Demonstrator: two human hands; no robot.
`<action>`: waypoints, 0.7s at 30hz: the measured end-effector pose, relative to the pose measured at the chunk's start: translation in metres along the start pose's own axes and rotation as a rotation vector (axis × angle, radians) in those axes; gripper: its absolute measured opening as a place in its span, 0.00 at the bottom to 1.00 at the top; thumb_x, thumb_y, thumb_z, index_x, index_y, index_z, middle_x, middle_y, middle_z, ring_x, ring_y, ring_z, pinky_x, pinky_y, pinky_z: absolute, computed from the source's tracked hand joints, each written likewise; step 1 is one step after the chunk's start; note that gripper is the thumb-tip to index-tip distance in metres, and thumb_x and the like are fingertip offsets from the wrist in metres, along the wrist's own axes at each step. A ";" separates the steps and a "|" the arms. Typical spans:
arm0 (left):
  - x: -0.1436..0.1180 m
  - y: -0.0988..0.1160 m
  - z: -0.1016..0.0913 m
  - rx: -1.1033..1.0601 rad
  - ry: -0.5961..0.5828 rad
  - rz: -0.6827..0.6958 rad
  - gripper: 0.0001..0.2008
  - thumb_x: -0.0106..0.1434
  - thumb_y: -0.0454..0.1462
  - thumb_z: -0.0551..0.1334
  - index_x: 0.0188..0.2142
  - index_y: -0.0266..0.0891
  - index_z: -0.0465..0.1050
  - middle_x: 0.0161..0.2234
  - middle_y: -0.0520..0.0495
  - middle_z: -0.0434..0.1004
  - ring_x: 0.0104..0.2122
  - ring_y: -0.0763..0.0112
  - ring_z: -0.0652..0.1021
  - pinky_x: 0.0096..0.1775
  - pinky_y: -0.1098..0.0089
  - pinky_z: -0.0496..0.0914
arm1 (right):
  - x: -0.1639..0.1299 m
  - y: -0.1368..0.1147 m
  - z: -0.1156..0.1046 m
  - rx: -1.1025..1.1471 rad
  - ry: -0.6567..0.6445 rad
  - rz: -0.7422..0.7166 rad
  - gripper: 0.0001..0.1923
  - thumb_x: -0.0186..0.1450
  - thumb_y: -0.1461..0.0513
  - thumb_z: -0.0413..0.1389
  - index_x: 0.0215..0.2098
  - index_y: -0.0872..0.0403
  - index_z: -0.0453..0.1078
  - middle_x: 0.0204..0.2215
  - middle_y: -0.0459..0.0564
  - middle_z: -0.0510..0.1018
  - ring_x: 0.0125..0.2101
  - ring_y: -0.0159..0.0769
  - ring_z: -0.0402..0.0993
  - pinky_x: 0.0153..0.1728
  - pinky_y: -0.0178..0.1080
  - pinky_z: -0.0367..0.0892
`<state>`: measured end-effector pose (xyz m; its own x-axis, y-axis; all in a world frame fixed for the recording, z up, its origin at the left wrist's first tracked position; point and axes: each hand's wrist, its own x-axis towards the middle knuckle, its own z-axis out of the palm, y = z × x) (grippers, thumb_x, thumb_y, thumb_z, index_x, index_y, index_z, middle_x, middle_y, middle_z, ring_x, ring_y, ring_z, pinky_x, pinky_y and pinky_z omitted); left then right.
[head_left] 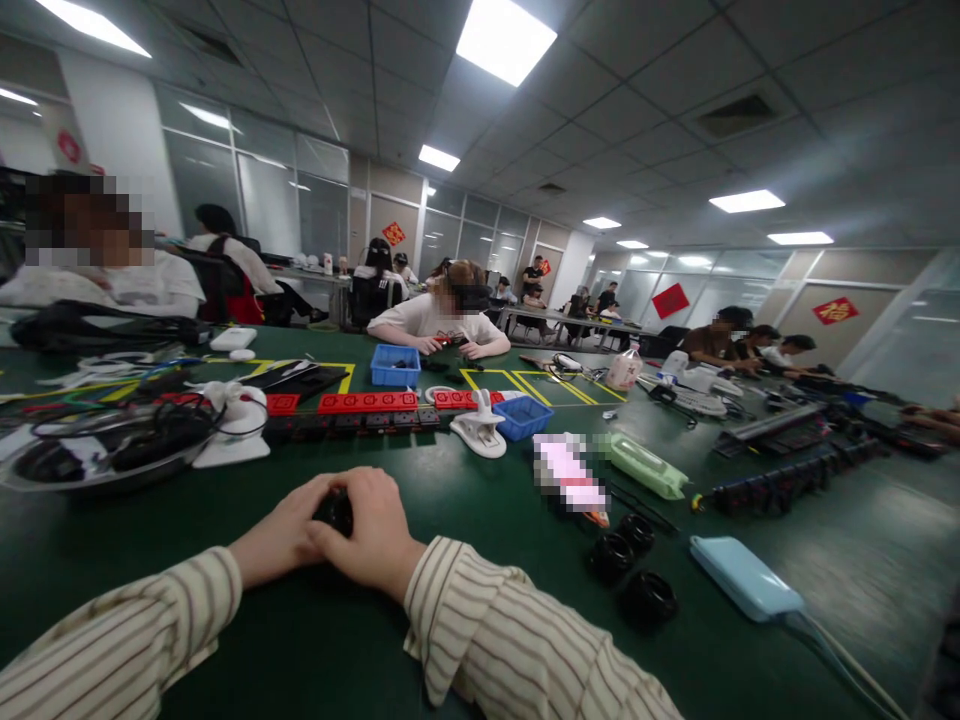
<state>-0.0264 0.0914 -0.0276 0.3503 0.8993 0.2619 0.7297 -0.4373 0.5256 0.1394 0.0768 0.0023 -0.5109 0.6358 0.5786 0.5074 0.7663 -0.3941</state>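
head view: left hand (281,535) and right hand (373,530) meet on the green table (465,500), fingers curled shut round a small black part (341,512). two blue bins (395,366) beyond; contents unclear. three black rings (628,565) lie right.

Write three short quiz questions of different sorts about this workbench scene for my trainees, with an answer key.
1. True or false: the left hand and right hand are closed together around one small black object.
2. Multiple choice: what lies on the green table to the right of the hands? A) three black rings B) a stack of plates C) a pair of scissors
3. Fill in: the open bin in front of the seated person across the table is coloured ____.

Key: 1 true; 2 A; 3 blue.
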 end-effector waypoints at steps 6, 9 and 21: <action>0.002 0.006 -0.001 0.188 -0.062 -0.024 0.26 0.48 0.46 0.61 0.46 0.41 0.65 0.48 0.43 0.68 0.50 0.54 0.67 0.57 0.49 0.47 | 0.001 0.004 0.010 -0.108 0.007 0.167 0.18 0.56 0.50 0.56 0.37 0.55 0.64 0.35 0.49 0.67 0.38 0.38 0.62 0.38 0.40 0.60; 0.003 0.006 -0.005 0.149 -0.088 0.007 0.22 0.48 0.43 0.61 0.43 0.40 0.67 0.47 0.43 0.69 0.48 0.56 0.69 0.56 0.53 0.54 | 0.003 0.009 0.012 -0.105 -0.028 0.102 0.13 0.58 0.54 0.56 0.35 0.54 0.66 0.33 0.48 0.69 0.38 0.37 0.63 0.38 0.39 0.60; 0.001 -0.017 0.002 0.014 -0.090 0.081 0.29 0.47 0.42 0.62 0.49 0.38 0.64 0.50 0.42 0.68 0.50 0.54 0.68 0.53 0.59 0.61 | -0.001 0.004 0.005 0.050 -0.082 -0.228 0.07 0.58 0.64 0.54 0.36 0.52 0.67 0.39 0.44 0.73 0.46 0.33 0.63 0.51 0.37 0.53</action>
<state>-0.0375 0.0995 -0.0375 0.4594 0.8583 0.2288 0.7046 -0.5090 0.4944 0.1381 0.0800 -0.0035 -0.6639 0.4497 0.5975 0.3387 0.8932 -0.2959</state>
